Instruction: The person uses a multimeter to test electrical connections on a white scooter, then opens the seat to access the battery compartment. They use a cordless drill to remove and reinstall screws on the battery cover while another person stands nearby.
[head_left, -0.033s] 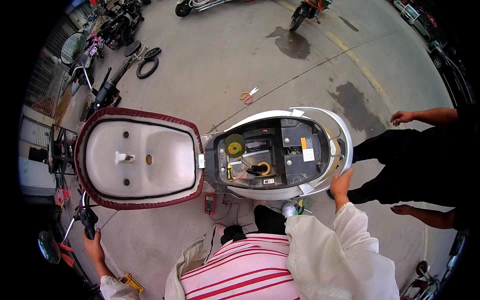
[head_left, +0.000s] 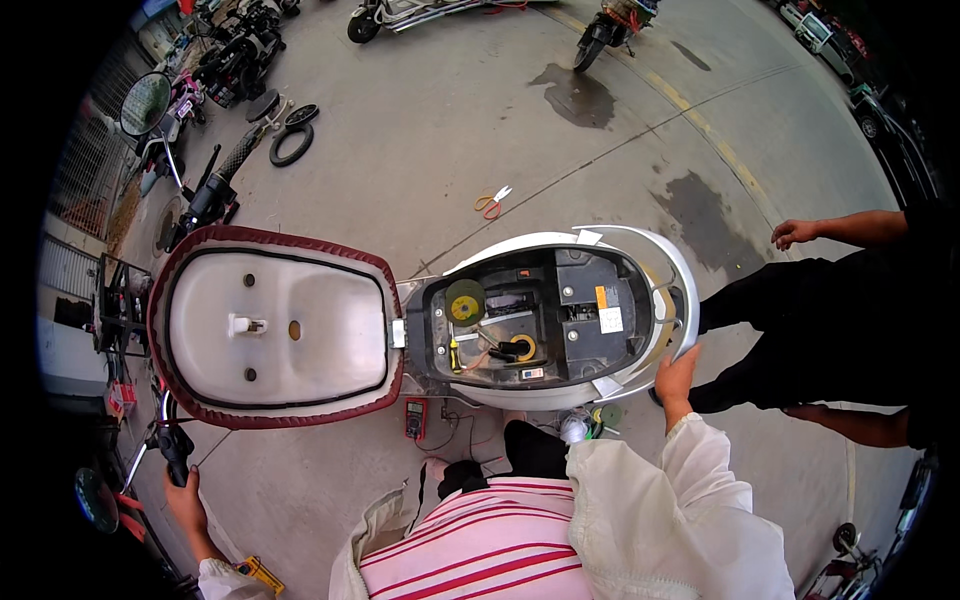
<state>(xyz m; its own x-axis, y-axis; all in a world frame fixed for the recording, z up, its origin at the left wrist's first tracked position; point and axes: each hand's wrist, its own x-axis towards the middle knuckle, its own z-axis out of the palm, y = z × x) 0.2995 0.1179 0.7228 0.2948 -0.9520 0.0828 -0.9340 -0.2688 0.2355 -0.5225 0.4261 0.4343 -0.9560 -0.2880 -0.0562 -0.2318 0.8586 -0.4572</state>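
Note:
My left hand [head_left: 183, 492] is closed on the black handlebar grip [head_left: 176, 452] at lower left. My right hand [head_left: 675, 377] grips the white rear grab rail [head_left: 688, 300] of a scooter, whose seat [head_left: 275, 380] is flipped up, showing its pale underside and maroon edge. The open under-seat compartment [head_left: 590, 355] holds a disc [head_left: 465, 302], a yellow-handled screwdriver [head_left: 454, 357], a yellow roll [head_left: 523, 344] and other tools. A red multimeter [head_left: 415, 418] with leads lies on the ground below.
A co-worker in dark clothes [head_left: 840, 310] stands at right. Pliers [head_left: 492, 201], a loose tire [head_left: 290, 145] and a yellow tool [head_left: 260, 572] lie on the ground. Scooters [head_left: 225, 65] are parked at upper left and top [head_left: 605, 35]; cars [head_left: 830, 50] at upper right.
The scene sits slightly lower and further left in the picture. My hands keep their grips. The co-worker's lower hand has shifted a little and shows less.

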